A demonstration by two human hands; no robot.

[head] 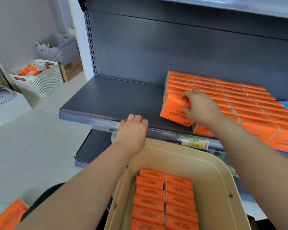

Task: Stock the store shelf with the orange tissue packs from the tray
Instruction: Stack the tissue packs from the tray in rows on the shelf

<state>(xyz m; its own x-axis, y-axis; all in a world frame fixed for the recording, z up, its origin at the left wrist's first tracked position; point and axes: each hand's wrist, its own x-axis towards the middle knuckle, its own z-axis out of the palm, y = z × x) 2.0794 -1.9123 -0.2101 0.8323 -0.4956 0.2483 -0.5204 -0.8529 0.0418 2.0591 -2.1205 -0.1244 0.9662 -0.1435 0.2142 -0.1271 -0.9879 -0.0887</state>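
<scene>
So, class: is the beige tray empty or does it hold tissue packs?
Not empty. Two rows of orange tissue packs lie inside the tray, its far end bare.

Bright, even light; soft focus, slight blur, wide-angle bending at edges.

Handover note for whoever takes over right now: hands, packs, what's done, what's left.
Left hand: fingers curled, rests on the front edge of the shelf, nothing visible in it.
Right hand: grips one orange tissue pack, tilted, at the left end of the stocked rows.
Tray: in front of the person, holds two columns of tray packs.
Done: several rows fill the shelf's right part.
Left: seat the held pack, then move the tray packs onto the bare left part.
</scene>
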